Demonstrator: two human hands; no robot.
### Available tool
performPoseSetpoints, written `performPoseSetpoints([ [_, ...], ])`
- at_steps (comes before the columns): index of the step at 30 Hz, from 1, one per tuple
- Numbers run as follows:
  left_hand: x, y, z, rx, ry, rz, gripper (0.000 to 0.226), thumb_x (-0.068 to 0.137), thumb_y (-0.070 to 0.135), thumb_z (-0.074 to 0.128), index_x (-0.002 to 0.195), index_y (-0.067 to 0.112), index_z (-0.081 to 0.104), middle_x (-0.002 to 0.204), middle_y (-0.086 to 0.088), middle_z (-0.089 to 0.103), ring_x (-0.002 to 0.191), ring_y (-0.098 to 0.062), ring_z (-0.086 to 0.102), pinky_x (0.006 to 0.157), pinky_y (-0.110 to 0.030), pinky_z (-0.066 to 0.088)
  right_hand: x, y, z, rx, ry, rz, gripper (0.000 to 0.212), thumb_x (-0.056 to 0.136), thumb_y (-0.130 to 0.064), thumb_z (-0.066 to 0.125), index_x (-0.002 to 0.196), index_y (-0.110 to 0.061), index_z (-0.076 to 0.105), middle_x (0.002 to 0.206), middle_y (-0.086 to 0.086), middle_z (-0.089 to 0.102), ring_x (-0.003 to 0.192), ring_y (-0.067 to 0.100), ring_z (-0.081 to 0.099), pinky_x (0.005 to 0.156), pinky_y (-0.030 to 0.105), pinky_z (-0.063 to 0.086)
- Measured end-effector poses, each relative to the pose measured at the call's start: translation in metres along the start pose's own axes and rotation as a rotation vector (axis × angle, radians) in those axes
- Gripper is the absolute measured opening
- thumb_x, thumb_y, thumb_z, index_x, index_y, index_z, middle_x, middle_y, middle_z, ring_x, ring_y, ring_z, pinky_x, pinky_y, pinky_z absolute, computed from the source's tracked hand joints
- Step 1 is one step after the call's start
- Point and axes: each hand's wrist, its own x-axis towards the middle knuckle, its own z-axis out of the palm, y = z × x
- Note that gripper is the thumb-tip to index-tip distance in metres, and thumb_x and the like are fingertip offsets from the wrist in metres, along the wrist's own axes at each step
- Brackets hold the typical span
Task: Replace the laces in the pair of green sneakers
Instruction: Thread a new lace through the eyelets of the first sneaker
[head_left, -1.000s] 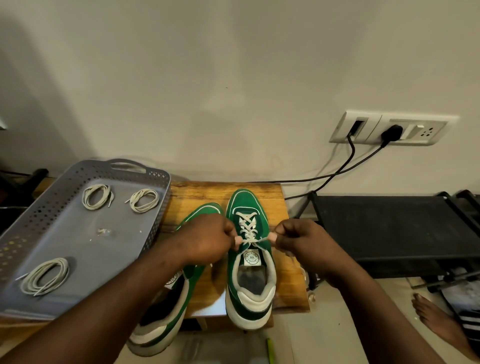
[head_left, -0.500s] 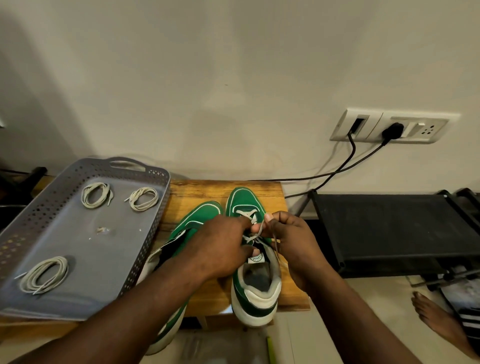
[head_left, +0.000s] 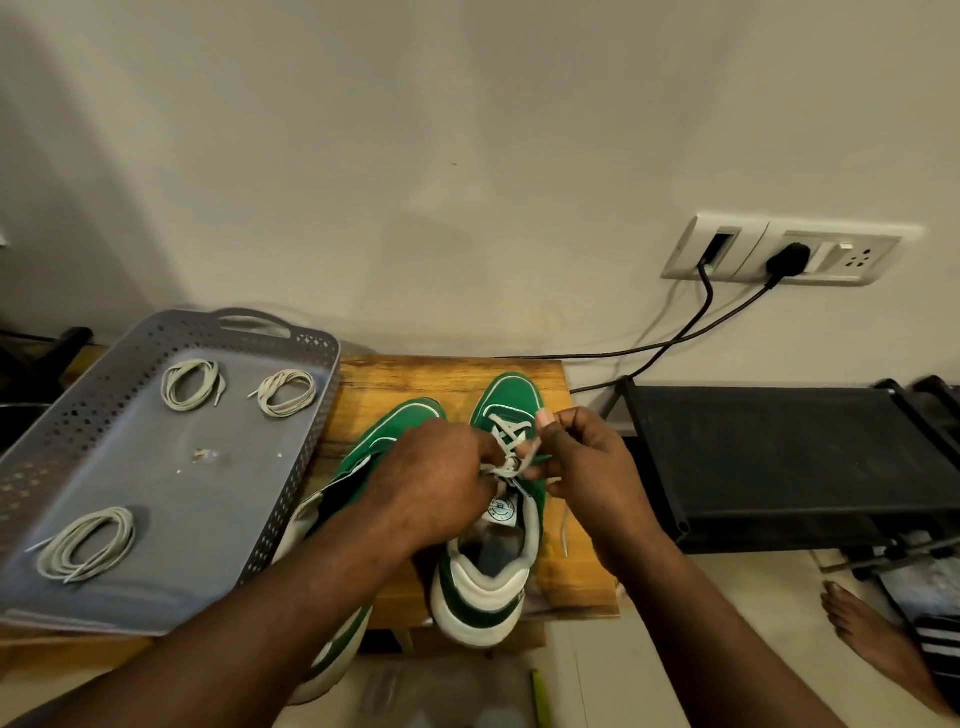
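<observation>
Two green sneakers with white soles stand on a small wooden stool (head_left: 447, 376), toes toward the wall. The right sneaker (head_left: 506, 405) carries a whitish lace (head_left: 511, 434) crossed over its tongue. My left hand (head_left: 436, 480) and my right hand (head_left: 584, 462) meet above its upper eyelets, and each pinches a part of that lace, which is looped between them. A loose lace end hangs past the shoe's right side. The left sneaker (head_left: 395, 434) lies mostly under my left forearm; its lacing is hidden.
A grey perforated tray (head_left: 156, 467) at the left holds three coiled whitish laces. A black shelf rack (head_left: 779, 457) stands to the right. Two black cables run from a wall socket (head_left: 779, 252). A bare foot (head_left: 872, 639) rests on the floor at lower right.
My hands pulled the lace ends apart a second ago, then came together over the right sneaker's tongue. Now they work a loop of the lace between them.
</observation>
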Motion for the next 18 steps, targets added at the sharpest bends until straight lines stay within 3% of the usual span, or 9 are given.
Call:
performPoseSetpoints([
  [3,0.000,0.000,-0.001,-0.017,0.054,-0.018,0.031,0.092,0.041,0.076,0.122,0.035,0.075,0.111,0.008,0.078,0.089,-0.011,0.069,0.073,-0.026,0.052,0.002,0.006,-0.005,-0.346,-0.024,-0.096,0.019,0.090,-0.043,0.078,0.095,-0.027,0.069,0.091,-0.007,0.075,0.085,0.006,0.072,0.070,0.029,0.059],
  [7,0.000,0.003,-0.002,0.026,0.069,-0.028,0.026,0.094,0.035,0.075,0.119,0.034,0.075,0.090,0.008,0.071,0.068,-0.008,0.057,0.058,-0.023,0.041,0.002,0.014,-0.002,-0.520,-0.099,-0.175,0.009,0.086,-0.029,0.083,0.087,-0.030,0.075,0.089,-0.013,0.073,0.087,0.001,0.068,0.078,0.027,0.058],
  [10,0.000,0.004,-0.002,0.057,0.072,-0.014,0.026,0.094,0.036,0.075,0.119,0.033,0.075,0.086,0.007,0.069,0.063,-0.008,0.051,0.060,-0.024,0.040,0.004,0.014,-0.001,-0.638,-0.055,-0.239,0.013,0.087,-0.027,0.083,0.081,-0.031,0.072,0.090,-0.015,0.070,0.089,0.001,0.063,0.075,0.024,0.050],
  [13,-0.002,0.007,-0.004,0.082,0.056,-0.002,0.025,0.095,0.036,0.074,0.120,0.032,0.075,0.075,0.009,0.059,0.062,-0.008,0.052,0.060,-0.025,0.041,0.001,0.013,0.000,-0.708,-0.047,-0.273,0.018,0.090,-0.027,0.080,0.081,-0.033,0.065,0.096,-0.016,0.065,0.092,0.004,0.061,0.078,0.029,0.055],
  [18,-0.003,0.007,-0.004,0.109,0.021,0.008,0.027,0.096,0.034,0.073,0.124,0.033,0.072,0.096,0.001,0.073,0.072,-0.015,0.059,0.065,-0.030,0.047,-0.006,0.011,0.003,-0.826,-0.032,-0.389,0.022,0.099,-0.026,0.067,0.084,-0.037,0.054,0.098,-0.013,0.063,0.093,0.009,0.061,0.079,0.040,0.058],
])
